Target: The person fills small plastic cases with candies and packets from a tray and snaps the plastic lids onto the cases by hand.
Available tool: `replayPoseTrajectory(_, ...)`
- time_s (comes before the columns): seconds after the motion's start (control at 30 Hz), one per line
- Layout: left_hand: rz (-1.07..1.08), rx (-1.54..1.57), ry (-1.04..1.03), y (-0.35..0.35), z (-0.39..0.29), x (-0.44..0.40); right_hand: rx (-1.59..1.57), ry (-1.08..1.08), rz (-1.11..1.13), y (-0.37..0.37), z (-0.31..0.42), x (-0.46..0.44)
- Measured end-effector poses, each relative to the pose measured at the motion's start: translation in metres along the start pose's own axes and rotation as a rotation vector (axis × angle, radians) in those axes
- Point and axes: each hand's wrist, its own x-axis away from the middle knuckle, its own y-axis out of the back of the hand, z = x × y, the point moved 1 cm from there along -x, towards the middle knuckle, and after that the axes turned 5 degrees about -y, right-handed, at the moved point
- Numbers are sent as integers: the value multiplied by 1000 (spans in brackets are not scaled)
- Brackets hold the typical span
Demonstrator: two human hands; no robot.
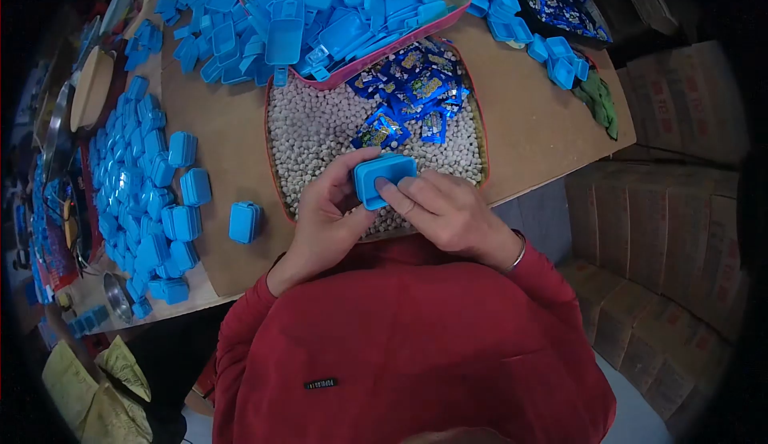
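Observation:
A small blue plastic box (370, 174) is tilted toward me between my hands, just above a tray of pale round pellets (308, 128). My left hand (326, 214) is closed around its left side, thumb below and fingers behind. The fingers of my right hand (452, 214) grip the box's right side, and one digit reaches into its opening. Whatever lies inside the box is largely hidden by that hand. Blue printed sachets (424, 84) are piled on the pellets at the tray's far right.
A pink-rimmed tray (384, 54) heaped with blue box parts overlaps the pellet tray's far end. Closed blue boxes (128, 180) are massed at the left; one separate box (244, 222) stands nearer. A black tray of sachets (560, 4), green cloth (596, 102) and cartons (656, 220) are at the right.

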Motion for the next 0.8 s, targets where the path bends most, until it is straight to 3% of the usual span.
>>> replayPoseTrajectory(0.13, 83, -27, -96, 2, -14, 2, -39, 43, -48, -3, 0, 3)
replayPoseTrajectory(0.23, -122, -180, -36, 14, 13, 6, -187, -12, -12, -20, 6, -3)
replayPoseTrajectory(0.33, -281, -203, -82, 21, 18, 6, -621, -168, -117, -32, -11, -12)
replayPoseTrajectory(0.43, -388, -229, -105, 31, 14, 9, -219, -580, -85, -23, -18, -27)
replayPoseTrajectory(0.6, -368, -242, -95, 43, 19, 5, 68, -327, 182, -43, -45, -42)
replayPoseTrajectory(0.7, -360, -205, -84, 44, 18, 4, -80, -346, 126, -32, -49, -31)
replayPoseTrajectory(0.8, -300, -199, -63, 40, 13, 0, -553, -553, 135, -10, -45, -22)
